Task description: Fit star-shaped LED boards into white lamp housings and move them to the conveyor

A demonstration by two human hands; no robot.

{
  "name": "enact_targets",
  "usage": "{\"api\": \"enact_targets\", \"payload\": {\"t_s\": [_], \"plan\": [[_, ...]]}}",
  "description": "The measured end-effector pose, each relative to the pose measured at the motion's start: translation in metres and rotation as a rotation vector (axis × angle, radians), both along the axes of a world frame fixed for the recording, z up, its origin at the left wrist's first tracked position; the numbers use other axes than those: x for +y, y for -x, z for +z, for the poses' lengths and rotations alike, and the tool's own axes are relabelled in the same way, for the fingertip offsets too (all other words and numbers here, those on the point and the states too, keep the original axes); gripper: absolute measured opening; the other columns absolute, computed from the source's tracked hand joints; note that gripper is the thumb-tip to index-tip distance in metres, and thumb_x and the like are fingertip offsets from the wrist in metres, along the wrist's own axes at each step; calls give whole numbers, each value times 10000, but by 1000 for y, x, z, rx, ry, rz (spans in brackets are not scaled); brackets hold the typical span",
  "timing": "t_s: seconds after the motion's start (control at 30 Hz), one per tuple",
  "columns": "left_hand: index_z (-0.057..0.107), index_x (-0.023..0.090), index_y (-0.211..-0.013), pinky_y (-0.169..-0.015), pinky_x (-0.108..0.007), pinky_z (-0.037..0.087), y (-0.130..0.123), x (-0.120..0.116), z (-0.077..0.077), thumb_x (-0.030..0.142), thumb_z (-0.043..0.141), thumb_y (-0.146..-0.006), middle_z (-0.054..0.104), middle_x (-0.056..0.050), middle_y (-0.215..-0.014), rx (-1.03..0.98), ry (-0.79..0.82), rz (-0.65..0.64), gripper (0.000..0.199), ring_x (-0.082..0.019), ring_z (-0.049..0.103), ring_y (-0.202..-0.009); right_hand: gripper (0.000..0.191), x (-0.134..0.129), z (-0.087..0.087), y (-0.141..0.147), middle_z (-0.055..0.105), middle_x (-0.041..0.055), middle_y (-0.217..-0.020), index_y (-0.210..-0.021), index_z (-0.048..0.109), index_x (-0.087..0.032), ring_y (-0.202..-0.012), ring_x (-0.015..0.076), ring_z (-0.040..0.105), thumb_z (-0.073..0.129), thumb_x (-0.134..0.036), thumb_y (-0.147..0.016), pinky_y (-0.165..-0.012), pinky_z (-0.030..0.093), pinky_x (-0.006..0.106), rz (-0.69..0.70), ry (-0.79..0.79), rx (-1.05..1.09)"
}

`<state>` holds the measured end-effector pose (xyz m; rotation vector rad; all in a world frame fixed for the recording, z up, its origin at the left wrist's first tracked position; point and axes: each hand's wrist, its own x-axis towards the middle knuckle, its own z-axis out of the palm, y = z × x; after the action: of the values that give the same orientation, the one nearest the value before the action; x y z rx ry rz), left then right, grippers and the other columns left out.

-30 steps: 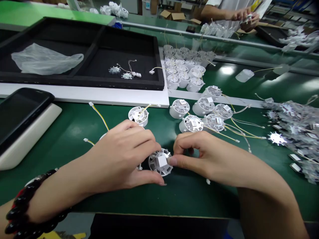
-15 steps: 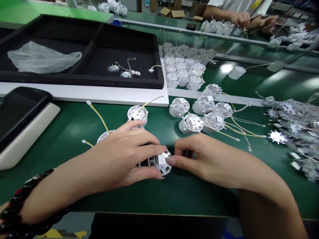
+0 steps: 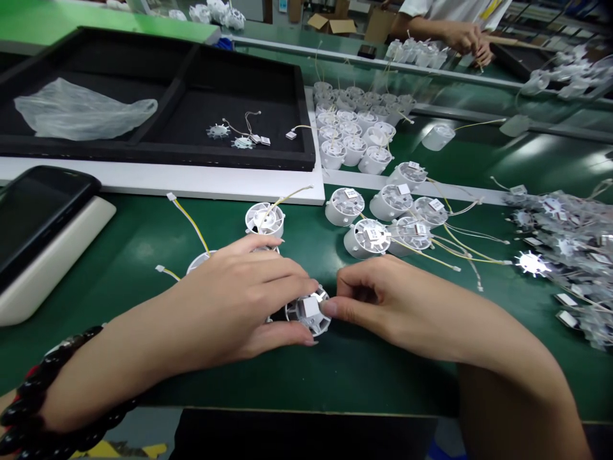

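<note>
On the front of the green bench, a white plastic cylindrical housing with a spoked top carries a square white pad. My left hand is wrapped round it, thumb on the near side and fingers on the far side. A pinch of my right hand meets the pad's right edge; whatever lies between those fingertips is hidden. Just beyond my left fingers stands another housing with a yellow-white wire. More wired housings are partly covered by that hand.
Finished-looking housings with pads stand right of centre, before rows of similar housings. A pile of wired star-shaped pieces lies far right. At left are a black tray and a phone. Across the bench, a co-worker's hands hold small parts.
My hands and the housing between them have barely shifted. Across the bench, the co-worker's hands have come together, and the lone wired housing there has moved slightly left.
</note>
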<state>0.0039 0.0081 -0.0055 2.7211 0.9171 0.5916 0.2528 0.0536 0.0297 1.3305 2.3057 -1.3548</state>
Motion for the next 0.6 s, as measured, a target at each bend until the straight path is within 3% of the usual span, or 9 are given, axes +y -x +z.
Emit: {"api": "enact_targets", "payload": {"t_s": [0.17,0.43,0.6], "plan": [[702,182,-1099,-1123,-411,445,-1,-1,0,566,432,-1199,811,22,-1028,-1,-18,29,480,-202,744,-836,478,-2,3,2,510,-52,-561,-638,530,-216,-520,101,400,653,-487,-1013,-453,292,260,-14,-8,13],[673,184,-1206,-1214,-386,334,1,0,0,422,409,-1231,810,26,-1168,22,-6,-39,356,-178,759,-984,455,0,-1,2,557,-39,-578,-657,564,-217,-525,110,436,643,-468,-1028,-473,311,270,22,-19,-4],[653,176,-1232,-1174,-426,379,-3,0,1,485,362,-1230,803,4,-1166,3,6,-29,424,-200,759,-956,183,2,-1,-6,761,-8,-824,-944,743,-236,-718,147,655,693,-401,-1006,-612,444,252,0,25,75]]}}
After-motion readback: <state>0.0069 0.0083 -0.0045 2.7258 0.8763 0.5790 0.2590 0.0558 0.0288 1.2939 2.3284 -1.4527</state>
